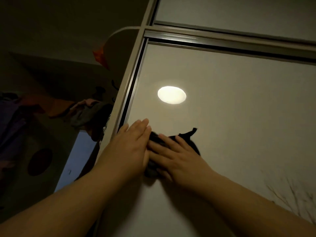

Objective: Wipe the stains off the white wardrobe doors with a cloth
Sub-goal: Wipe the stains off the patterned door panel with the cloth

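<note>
My right hand [176, 156] lay flat on a dark, crumpled fabric cloth [189, 142], fingers straight and spread a little, pressing it against the glossy white sliding wardrobe door [230, 108]; nothing was curled round the cloth, only the palm and fingers bearing on it. The cloth showed beyond my knuckles as a dark bunch with one thin corner sticking up, and a greyer fold of it hung out below my fingertips. My left hand [130, 147] lay just beside the right, also flat on the door with its fingers straight and close together, its edge meeting the tips of my right fingers and the near side of the cloth; I could not tell whether it pressed on the cloth or only on the panel. Just past my left hand ran the door's dark edge and the beige upright frame post [126, 82]. Well above both hands a round bright reflection of a lamp [171, 95] shone on the panel, and higher up lay the metal top rail [222, 41]. Off to the right, below my right forearm, a faint grey branch pattern [290, 190] marked the door. Beyond the post, to the left of my left hand, dim bundled clothes [82, 112] sat in the dark.
</note>
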`<action>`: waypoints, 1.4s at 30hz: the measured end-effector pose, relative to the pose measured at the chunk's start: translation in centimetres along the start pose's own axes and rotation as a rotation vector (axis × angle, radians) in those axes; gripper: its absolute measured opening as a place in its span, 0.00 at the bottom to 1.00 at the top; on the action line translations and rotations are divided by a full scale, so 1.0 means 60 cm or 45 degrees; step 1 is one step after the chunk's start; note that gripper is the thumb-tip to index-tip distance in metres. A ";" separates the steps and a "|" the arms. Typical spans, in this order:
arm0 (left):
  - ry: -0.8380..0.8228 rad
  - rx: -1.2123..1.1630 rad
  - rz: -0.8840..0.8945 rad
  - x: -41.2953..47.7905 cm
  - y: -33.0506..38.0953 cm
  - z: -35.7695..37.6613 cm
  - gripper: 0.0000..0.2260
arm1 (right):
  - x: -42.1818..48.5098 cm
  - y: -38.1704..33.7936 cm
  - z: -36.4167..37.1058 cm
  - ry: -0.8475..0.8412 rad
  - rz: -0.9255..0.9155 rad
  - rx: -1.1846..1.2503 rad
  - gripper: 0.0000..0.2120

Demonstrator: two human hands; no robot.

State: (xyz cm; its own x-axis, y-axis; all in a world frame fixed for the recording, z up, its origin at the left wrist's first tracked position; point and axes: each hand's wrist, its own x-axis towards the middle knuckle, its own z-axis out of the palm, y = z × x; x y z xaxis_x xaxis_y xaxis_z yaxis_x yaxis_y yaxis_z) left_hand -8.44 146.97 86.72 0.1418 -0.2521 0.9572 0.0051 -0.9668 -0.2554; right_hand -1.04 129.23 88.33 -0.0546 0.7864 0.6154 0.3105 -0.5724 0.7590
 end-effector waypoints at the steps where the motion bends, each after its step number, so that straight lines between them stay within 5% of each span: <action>1: 0.006 0.005 0.023 0.004 0.003 -0.001 0.25 | 0.000 0.024 -0.007 0.012 0.060 -0.039 0.26; 6: 0.020 0.012 0.051 0.016 0.011 -0.004 0.26 | 0.042 0.064 -0.027 -0.045 0.546 -0.012 0.32; 12: -0.076 -0.030 -0.043 0.024 0.016 0.006 0.30 | -0.027 -0.059 0.010 -0.008 0.169 0.007 0.27; 16: -0.053 -0.049 -0.038 0.017 0.015 0.010 0.29 | -0.113 -0.003 -0.003 -0.044 0.055 -0.046 0.27; 24: -0.074 -0.001 -0.041 0.019 0.018 0.009 0.29 | -0.088 0.181 -0.052 -0.056 0.865 0.033 0.24; 30: -0.119 -0.034 -0.061 0.024 0.052 0.011 0.30 | -0.156 0.041 -0.009 -0.031 0.279 -0.067 0.27; 34: -0.114 -0.044 -0.005 0.023 0.073 0.019 0.30 | -0.254 0.088 -0.018 -0.109 0.067 -0.104 0.28; 39: -0.130 -0.116 0.030 0.031 0.114 0.028 0.27 | -0.267 0.268 -0.051 -0.099 0.661 -0.115 0.27; 42: -0.164 -0.089 0.103 0.050 0.159 0.033 0.25 | -0.227 0.278 -0.063 -0.074 1.012 -0.006 0.26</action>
State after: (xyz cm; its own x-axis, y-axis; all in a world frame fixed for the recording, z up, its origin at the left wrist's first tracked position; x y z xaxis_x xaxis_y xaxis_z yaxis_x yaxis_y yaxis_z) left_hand -5.99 137.07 86.89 0.2651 -0.3262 0.9074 -0.0795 -0.9452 -0.3165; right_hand 1.31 108.10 93.43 0.2312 0.1526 0.9609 0.2313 -0.9679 0.0981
